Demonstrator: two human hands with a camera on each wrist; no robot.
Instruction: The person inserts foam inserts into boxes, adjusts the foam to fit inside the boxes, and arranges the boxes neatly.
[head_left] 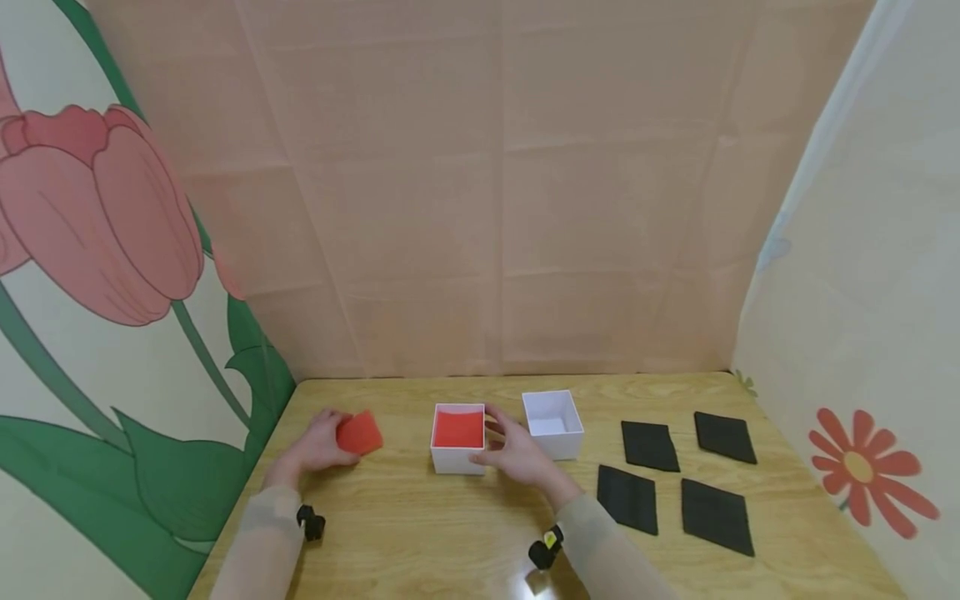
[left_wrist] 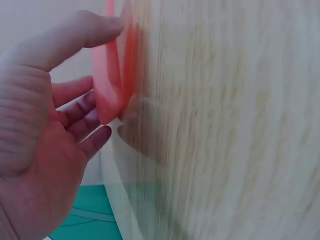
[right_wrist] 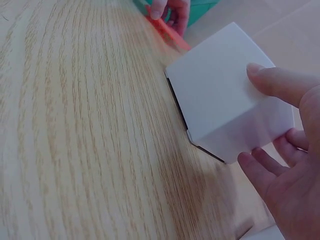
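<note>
At the left of the table, my left hand [head_left: 322,443] pinches a red square piece [head_left: 360,433], soft and thin like cloth, by its left side. In the left wrist view, thumb and fingers lie on either side of this red piece [left_wrist: 107,82], close to the tabletop. A white open box [head_left: 457,461] stands mid-table with another red square [head_left: 460,429] lying inside. My right hand [head_left: 519,454] grips the right side of that box. The right wrist view shows the thumb on one white face of the box [right_wrist: 215,85] and the fingertips along another.
A second white open box [head_left: 552,414], with nothing visible inside, stands just right of the first, behind my right hand. Several black squares lie farther right, among them a near one [head_left: 717,515] and a far one [head_left: 725,437]. A tan sheet [head_left: 495,208] hangs behind the wooden table [head_left: 420,542].
</note>
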